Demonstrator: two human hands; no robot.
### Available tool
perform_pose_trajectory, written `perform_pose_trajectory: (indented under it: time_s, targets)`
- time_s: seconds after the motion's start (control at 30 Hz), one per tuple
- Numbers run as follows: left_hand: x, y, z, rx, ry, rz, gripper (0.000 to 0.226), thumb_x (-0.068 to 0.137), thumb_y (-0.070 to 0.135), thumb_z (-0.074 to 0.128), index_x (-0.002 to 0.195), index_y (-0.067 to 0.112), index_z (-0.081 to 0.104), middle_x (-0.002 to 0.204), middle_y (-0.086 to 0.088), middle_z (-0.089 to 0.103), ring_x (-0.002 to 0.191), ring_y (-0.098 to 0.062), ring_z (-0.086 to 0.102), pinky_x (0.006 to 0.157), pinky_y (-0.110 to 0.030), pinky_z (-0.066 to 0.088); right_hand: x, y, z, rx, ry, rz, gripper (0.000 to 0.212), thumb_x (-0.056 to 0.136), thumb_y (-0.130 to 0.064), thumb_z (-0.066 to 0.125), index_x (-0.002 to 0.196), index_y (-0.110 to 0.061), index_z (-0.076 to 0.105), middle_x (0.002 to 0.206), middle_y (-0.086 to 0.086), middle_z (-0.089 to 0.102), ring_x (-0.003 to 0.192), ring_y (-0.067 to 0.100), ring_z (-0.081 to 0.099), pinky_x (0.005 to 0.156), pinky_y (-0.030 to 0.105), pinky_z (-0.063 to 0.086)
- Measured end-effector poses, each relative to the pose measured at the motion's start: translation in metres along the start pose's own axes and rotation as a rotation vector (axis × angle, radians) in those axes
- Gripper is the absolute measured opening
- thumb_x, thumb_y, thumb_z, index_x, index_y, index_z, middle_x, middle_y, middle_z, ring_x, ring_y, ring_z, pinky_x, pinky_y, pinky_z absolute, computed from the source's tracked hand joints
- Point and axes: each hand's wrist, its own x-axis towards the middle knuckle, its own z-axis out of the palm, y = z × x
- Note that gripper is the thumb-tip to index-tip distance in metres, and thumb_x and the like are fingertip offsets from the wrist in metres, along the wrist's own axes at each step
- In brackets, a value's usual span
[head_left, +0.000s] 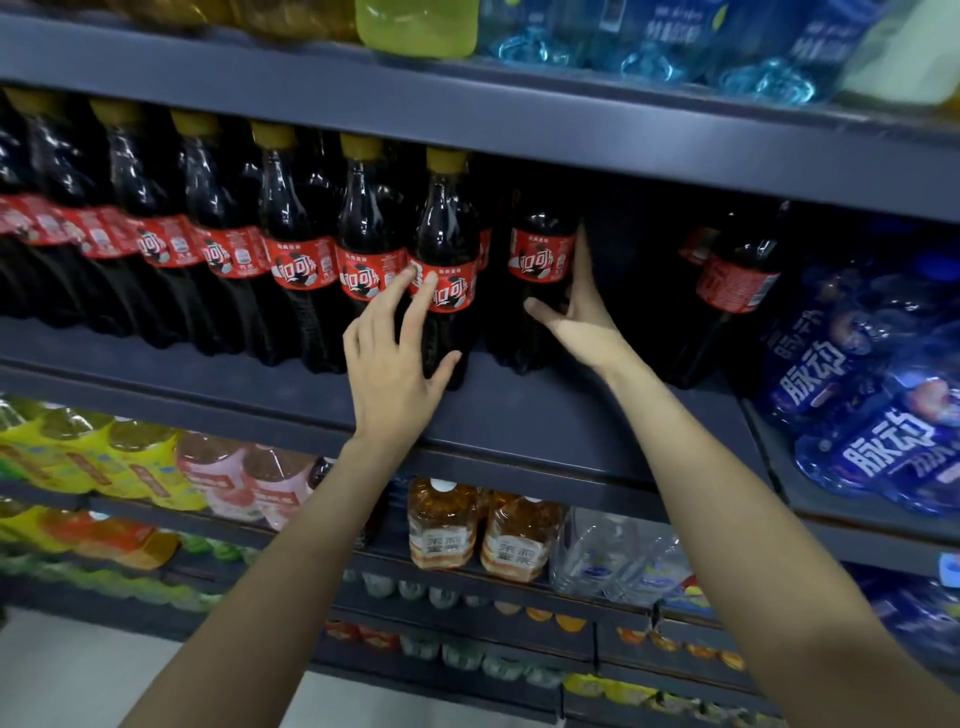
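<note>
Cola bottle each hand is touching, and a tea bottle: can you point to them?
left cola bottle (449, 218), head view, its neck
right cola bottle (540, 254), head view, red label
tea bottle (441, 548), head view, white label

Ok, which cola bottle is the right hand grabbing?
On the dark shelf stands a row of red-labelled cola bottles. At its right end, before the gap, the right hand holds one bottle. It stands further back in shadow, cap hidden, unlike its yellow-capped neighbours.

Dim overall, with the deepest shadow in the gap just past the central cola bottle (543, 270) toward 3 o'clock. Small glints dot the row of bottles (291, 218), which smears into blur at 9 o'clock. The shelves (519, 415) bow toward the edges, and the blue packs (872, 415) at 3 o'clock look soft.
</note>
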Motion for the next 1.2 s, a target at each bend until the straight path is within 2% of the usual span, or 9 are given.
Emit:
perform_pose_trajectory:
  time_s: [0.2, 0.33, 0.47, 0.67, 0.8, 0.97, 1.03, 1.1, 1.2]
  targets:
    - [-0.002, 0.002, 0.001, 0.012, -0.008, -0.012, 0.079, 0.078, 0.030, 0.074, 0.143, 0.016, 0.030, 0.145, -0.010, 0.036, 0.132, -0.024, 0.034, 0.104, -0.038, 0.031, -0.029, -0.002, 0.015, -0.238, 0.157, 0.023, 0.110, 0.074, -0.033, 0.078, 0.151, -0.015, 0.002, 0.156, 0.013, 0.013, 0.144, 0.026, 0.015, 0.117, 0.038, 0.017]
    - [-0.001, 0.001, 0.001, 0.009, -0.013, -0.012, 0.079, 0.078, 0.031, 0.074, 0.142, 0.016, 0.030, 0.145, -0.012, 0.038, 0.132, -0.024, 0.034, 0.103, -0.037, 0.032, -0.029, -0.001, 0.020, -0.290, 0.306, 0.062, 0.097, 0.064, -0.034, 0.085, 0.143, -0.011, 0.032, 0.137, 0.015, 0.042, 0.126, 0.030, 0.044, 0.101, 0.036, 0.040]
    - [-0.001, 0.002, 0.000, 0.006, -0.013, -0.010, 0.081, 0.078, 0.029, 0.075, 0.143, 0.016, 0.029, 0.145, -0.012, 0.038, 0.133, -0.023, 0.034, 0.102, -0.038, 0.034, 0.004, 0.006, 0.021, -0.242, 0.347, 0.158, 0.092, 0.065, -0.026, 0.085, 0.141, -0.013, 0.035, 0.131, 0.010, 0.056, 0.118, 0.027, 0.055, 0.098, 0.046, 0.045]
    - [-0.003, 0.004, 0.001, 0.000, 0.011, -0.016, 0.080, 0.076, 0.027, 0.076, 0.141, 0.015, 0.032, 0.144, -0.014, 0.040, 0.131, -0.024, 0.037, 0.101, -0.036, 0.034, 0.041, 0.008, 0.034, -0.283, 0.361, 0.144, 0.087, 0.073, -0.017, 0.078, 0.144, -0.009, 0.028, 0.139, 0.013, 0.049, 0.127, 0.028, 0.047, 0.101, 0.031, 0.036]
    - [-0.004, 0.003, 0.003, 0.034, 0.012, -0.018, 0.080, 0.075, 0.028, 0.077, 0.141, 0.016, 0.033, 0.144, -0.012, 0.040, 0.130, -0.023, 0.038, 0.101, -0.038, 0.033, 0.044, 0.007, 0.042, -0.315, 0.364, 0.173, 0.088, 0.077, -0.016, 0.075, 0.147, -0.010, 0.021, 0.145, 0.016, 0.039, 0.131, 0.031, 0.040, 0.101, 0.033, 0.033]
    - [-0.005, 0.008, 0.003, 0.001, 0.014, -0.045, 0.077, 0.078, 0.025, 0.075, 0.141, 0.015, 0.032, 0.144, -0.014, 0.040, 0.131, -0.024, 0.039, 0.100, -0.038, 0.035, 0.026, 0.003, 0.030, -0.315, 0.165, 0.190, 0.098, 0.080, -0.018, 0.073, 0.151, -0.012, 0.006, 0.156, 0.017, 0.017, 0.142, 0.030, 0.022, 0.111, 0.030, 0.022]
    - [-0.006, 0.010, 0.002, -0.041, 0.008, -0.064, 0.075, 0.080, 0.023, 0.073, 0.142, 0.014, 0.031, 0.145, -0.014, 0.038, 0.130, -0.025, 0.040, 0.100, -0.038, 0.037, 0.002, -0.002, 0.018, -0.313, 0.135, 0.178, 0.091, 0.084, -0.019, 0.069, 0.151, -0.014, 0.009, 0.157, 0.016, 0.015, 0.143, 0.027, 0.018, 0.110, 0.024, 0.017]
    - [-0.006, 0.014, 0.001, -0.121, 0.013, -0.093, 0.072, 0.083, 0.018, 0.071, 0.143, 0.012, 0.032, 0.144, -0.016, 0.037, 0.129, -0.024, 0.039, 0.102, -0.032, 0.038, -0.030, -0.006, 0.002, -0.296, 0.274, 0.060, 0.072, 0.085, -0.014, 0.066, 0.147, -0.012, 0.028, 0.148, 0.017, 0.034, 0.137, 0.027, 0.034, 0.111, 0.026, 0.024]
    - [-0.006, 0.026, 0.000, -0.229, 0.037, -0.167, 0.069, 0.083, 0.008, 0.070, 0.142, 0.008, 0.035, 0.141, -0.022, 0.038, 0.127, -0.022, 0.033, 0.104, -0.005, 0.023, -0.073, 0.002, -0.026, -0.335, 0.649, -0.023, 0.047, 0.083, -0.016, 0.061, 0.128, -0.006, 0.052, 0.122, 0.013, 0.058, 0.114, 0.026, 0.054, 0.098, 0.034, 0.042]
